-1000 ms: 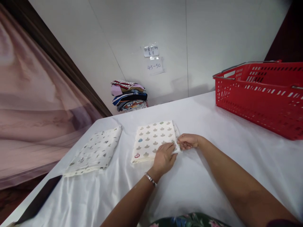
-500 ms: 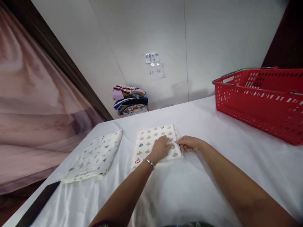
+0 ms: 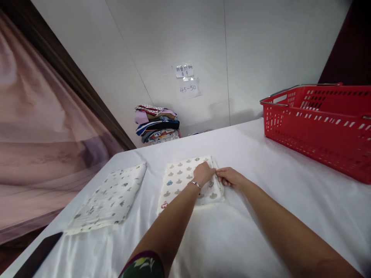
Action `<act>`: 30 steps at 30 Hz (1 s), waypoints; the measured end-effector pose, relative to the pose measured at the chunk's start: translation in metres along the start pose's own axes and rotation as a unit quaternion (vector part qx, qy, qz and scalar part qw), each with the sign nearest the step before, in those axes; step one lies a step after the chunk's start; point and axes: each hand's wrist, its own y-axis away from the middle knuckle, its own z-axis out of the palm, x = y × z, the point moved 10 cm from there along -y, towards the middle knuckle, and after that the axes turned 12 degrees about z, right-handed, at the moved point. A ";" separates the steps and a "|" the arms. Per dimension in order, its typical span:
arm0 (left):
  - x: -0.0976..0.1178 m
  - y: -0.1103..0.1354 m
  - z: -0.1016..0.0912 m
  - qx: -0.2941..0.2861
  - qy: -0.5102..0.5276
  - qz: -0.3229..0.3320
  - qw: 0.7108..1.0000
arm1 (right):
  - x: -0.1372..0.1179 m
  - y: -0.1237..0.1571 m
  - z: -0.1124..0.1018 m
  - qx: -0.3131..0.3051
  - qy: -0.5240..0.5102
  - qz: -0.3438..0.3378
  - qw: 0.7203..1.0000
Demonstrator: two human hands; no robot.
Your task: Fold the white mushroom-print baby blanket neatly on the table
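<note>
A folded white cloth [image 3: 178, 181] with a mushroom print lies flat in front of me on the white-covered table. My left hand [image 3: 203, 172], with a bracelet at its wrist, has moved to the cloth's right side, its fingers curled at the edge. Pinching that same right edge is my right hand [image 3: 228, 177], its fingers closed on the fabric. The two hands nearly touch there. Left of them lies a second folded white cloth [image 3: 111, 199] with small dark prints, touched by neither hand.
A red plastic basket [image 3: 313, 135] with metal handles stands at the table's right. Beyond the far edge is a stack of folded fabrics [image 3: 158, 123] by the wall. A dark flat object [image 3: 39, 255] lies at the near left corner, beside a pink curtain [image 3: 49, 135].
My left hand has slid right from the middle of the mushroom-print cloth to its right edge, its fingers now curled. My right hand stays at that edge. The view has shifted slightly.
</note>
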 end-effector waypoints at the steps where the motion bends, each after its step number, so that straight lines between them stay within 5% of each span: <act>1: -0.003 -0.001 0.001 -0.003 0.011 -0.002 1.000 | 0.000 0.000 0.000 0.004 0.005 0.001 1.000; 9: -0.022 -0.007 0.010 -0.005 0.091 0.004 0.996 | 0.000 -0.002 -0.004 0.075 0.069 0.000 0.995; 17: -0.031 -0.002 0.019 -0.011 0.180 -0.021 0.983 | -0.023 0.009 -0.017 0.199 0.150 -0.095 0.964; 30: -0.032 0.001 0.013 0.014 0.182 -0.027 0.983 | -0.030 0.010 -0.007 0.218 0.255 -0.118 0.935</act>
